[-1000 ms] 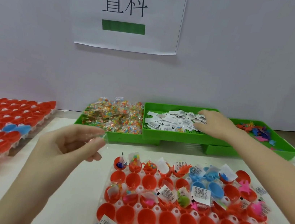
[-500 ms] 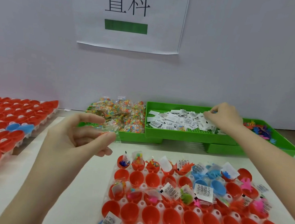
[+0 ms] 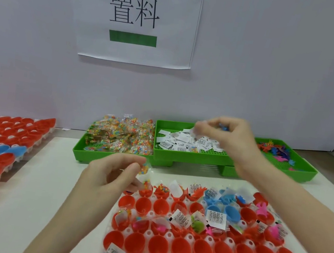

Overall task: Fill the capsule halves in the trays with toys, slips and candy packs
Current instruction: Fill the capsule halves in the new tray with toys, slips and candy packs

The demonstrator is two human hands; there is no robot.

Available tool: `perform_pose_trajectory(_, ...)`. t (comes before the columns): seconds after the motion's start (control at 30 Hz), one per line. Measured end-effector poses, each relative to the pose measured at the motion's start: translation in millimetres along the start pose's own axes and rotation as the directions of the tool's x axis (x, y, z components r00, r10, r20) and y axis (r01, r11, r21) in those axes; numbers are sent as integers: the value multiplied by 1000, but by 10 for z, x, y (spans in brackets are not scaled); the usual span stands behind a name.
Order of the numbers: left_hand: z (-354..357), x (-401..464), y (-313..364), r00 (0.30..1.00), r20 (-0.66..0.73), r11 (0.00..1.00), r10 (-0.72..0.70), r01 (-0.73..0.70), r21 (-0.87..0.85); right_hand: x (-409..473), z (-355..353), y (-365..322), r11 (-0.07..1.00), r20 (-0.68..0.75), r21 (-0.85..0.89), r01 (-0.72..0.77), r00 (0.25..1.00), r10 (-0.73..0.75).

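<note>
While the nearest rows of red capsule halves (image 3: 157, 248) in the clear tray (image 3: 171, 236) sat unfilled, pinched a candy pack (image 3: 144, 168) between thumb and fingers of the left hand (image 3: 109, 177) over the tray's far-left corner, likely poised to drop into a cup there. Farther back, gripped a paper slip (image 3: 195, 130) and seemingly a small blue toy (image 3: 224, 127) in the curled right hand (image 3: 231, 135) above the green slip tray (image 3: 185, 158), probably gathering one set per reach. Could not make out the exact hold through motion blur, nor the near tray's front rows, cut off at the bottom edge.
</note>
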State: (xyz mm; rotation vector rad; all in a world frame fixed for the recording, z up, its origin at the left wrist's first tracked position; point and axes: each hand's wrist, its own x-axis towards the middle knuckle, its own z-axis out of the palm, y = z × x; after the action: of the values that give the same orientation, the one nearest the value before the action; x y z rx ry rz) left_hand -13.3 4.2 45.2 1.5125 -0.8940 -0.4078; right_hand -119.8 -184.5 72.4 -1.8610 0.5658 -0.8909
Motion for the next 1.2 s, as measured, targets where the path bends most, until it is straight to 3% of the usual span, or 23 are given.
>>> perform_pose_trajectory(0.07, 87, -45, 88, 998, 54, 994, -36, 41, -97, -331, 165, -135, 993, 214, 104, -57, 976, 33)
perform_pose_trajectory(0.13, 163, -105, 178, 990, 137, 983, -32, 56, -173, -561, 286, -190, 991, 312, 122, -53, 950, 12)
perform_pose_trajectory(0.27, 226, -183, 252, 989, 139, 985, 53, -28, -171, -726, 350, -199, 989, 213, 145, 29, 975, -60)
perform_pose_trajectory(0.4, 184, -219, 260, 984, 174, 973, 46, -4, -230, -854, 343, -231, 987, 91, 144, 68, 992, -82)
perform_pose_trajectory(0.53, 123, -247, 273, 973, 223, 963, 61, 2, -271, -928, 263, -256, 948, 197, 294, -123, 978, 66)
perform_pose_trajectory(0.63, 136, -247, 272, 978, 200, 961, 58, -1, -275, -968, 235, -297, 939, 270, 289, -184, 957, 104)
perform_pose_trajectory(0.8, 98, -251, 274, 994, 113, 978, 4, 20, -210, -963, 180, -399, 972, 269, 192, -133, 960, 79)
perform_pose_trajectory(0.93, 17, -342, 263, 998, 63, 984, -9, 20, -178, -1070, 165, -456, 996, 296, 47, 78, 951, -88)
perform_pose_trajectory(1.0, -13, -415, 258, 998, 66, 986, -2, 13, -165, -1129, 201, -481, 985, 272, 51, 163, 947, -171)
perform_pose_trajectory(1.1, -48, -519, 220, 997, 79, 994, 5, 3, -110, -1189, 252, -521, 973, 225, 158, 168, 953, -201)
perform_pose_trajectory(1.2, -49, -629, 194, 996, 87, 992, -22, 32, -119, -1218, 309, -513, 966, 248, 157, 203, 939, -238)
